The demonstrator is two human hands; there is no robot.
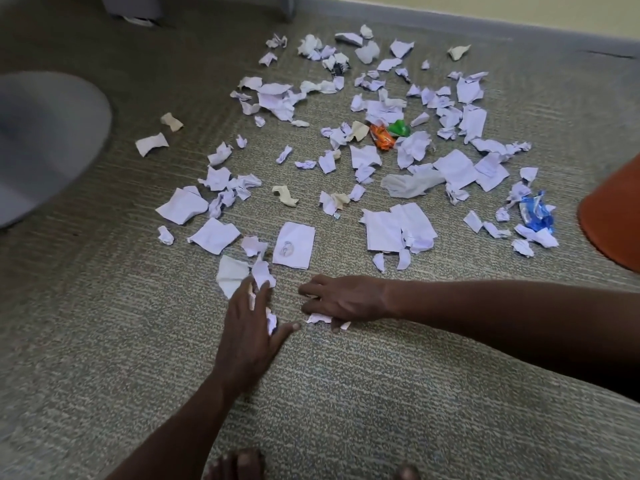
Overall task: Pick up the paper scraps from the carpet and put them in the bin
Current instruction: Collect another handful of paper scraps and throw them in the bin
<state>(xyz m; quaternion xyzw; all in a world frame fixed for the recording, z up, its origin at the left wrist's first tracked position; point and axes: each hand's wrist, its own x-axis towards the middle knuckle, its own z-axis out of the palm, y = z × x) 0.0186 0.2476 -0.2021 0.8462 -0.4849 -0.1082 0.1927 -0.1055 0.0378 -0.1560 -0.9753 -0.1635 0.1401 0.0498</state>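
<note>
Several white paper scraps [381,157] lie scattered across the grey-green carpet [346,393], with a few coloured wrappers among them. My left hand [251,327] is low on the carpet, its fingers closed around small white scraps [263,275] at the near edge of the pile. To its right, my right hand [343,299] presses down on another white scrap [320,318], which shows under the fingers. An orange bin [613,220] stands at the right edge of the view, only partly visible.
A blurred grey round object [45,140] sits at the left. An orange wrapper [381,136], a green one [398,128] and a blue one [536,213] lie among the paper. A wall with a grey skirting [450,22] runs along the back. My bare toes [239,465] show at the bottom.
</note>
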